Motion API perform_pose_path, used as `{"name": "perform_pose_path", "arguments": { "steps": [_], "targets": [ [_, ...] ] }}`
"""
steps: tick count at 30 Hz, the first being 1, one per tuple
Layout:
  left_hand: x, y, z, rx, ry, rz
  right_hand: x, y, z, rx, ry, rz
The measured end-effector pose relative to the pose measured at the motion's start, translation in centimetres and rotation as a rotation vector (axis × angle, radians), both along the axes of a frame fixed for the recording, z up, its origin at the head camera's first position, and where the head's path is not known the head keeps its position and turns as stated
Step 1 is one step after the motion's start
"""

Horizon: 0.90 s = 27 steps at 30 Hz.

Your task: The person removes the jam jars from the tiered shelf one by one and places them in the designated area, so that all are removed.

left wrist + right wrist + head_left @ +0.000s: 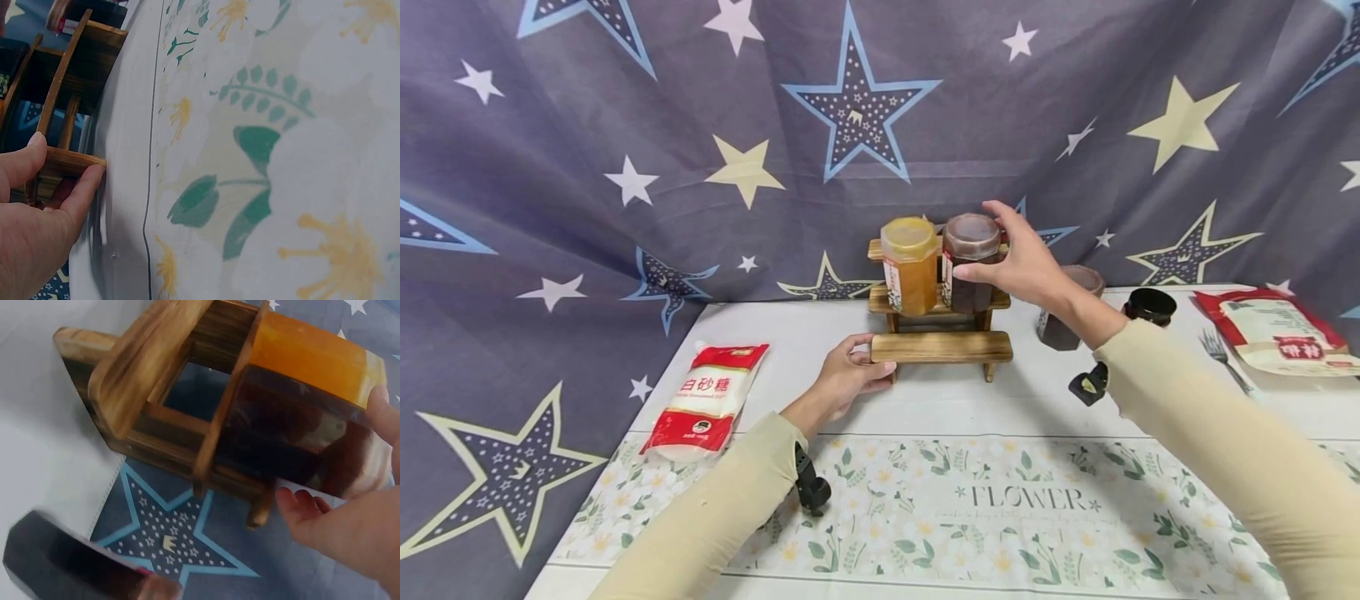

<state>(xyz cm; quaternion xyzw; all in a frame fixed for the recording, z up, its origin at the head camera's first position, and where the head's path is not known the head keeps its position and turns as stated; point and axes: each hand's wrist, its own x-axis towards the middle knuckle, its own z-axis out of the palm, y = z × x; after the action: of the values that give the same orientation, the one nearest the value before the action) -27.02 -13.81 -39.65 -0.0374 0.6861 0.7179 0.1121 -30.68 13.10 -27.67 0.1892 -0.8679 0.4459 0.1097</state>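
A small stepped wooden rack (pixel 940 347) stands on the table. My left hand (pixel 842 379) grips the left end of its lowest step, thumb and fingers on either side of the board in the left wrist view. An orange-yellow jar (pixel 912 275) and a dark-filled jar (pixel 972 237) stand side by side on the rack's middle step. My right hand (pixel 1026 258) is spread around the dark jar, its thumb (pixel 977 273) in front. In the right wrist view the fingers (pixel 303 515) appear slightly apart from the jar's side.
Another dark jar (pixel 1060 329) stands right of the rack, partly behind my right forearm, beside a black-lidded jar (pixel 1150 307). A fork (pixel 1225 358) and a red-white bag (pixel 1285 333) lie farther right. A white sugar bag (pixel 706 396) lies at left. A starry curtain (pixel 700 100) hangs behind.
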Motion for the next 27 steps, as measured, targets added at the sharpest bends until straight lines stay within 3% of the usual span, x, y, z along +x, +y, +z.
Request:
{"name": "perform_pose_path", "arguments": {
  "steps": [11,27],
  "targets": [
    [-0.1,0.0,0.0,0.000,-0.003,-0.009,-0.3,-0.8,-1.1,-0.055,0.048,0.002],
    [-0.1,0.1,0.1,-0.005,-0.001,0.003,-0.3,-0.8,-1.1,-0.122,-0.004,0.012]
  ]
}}
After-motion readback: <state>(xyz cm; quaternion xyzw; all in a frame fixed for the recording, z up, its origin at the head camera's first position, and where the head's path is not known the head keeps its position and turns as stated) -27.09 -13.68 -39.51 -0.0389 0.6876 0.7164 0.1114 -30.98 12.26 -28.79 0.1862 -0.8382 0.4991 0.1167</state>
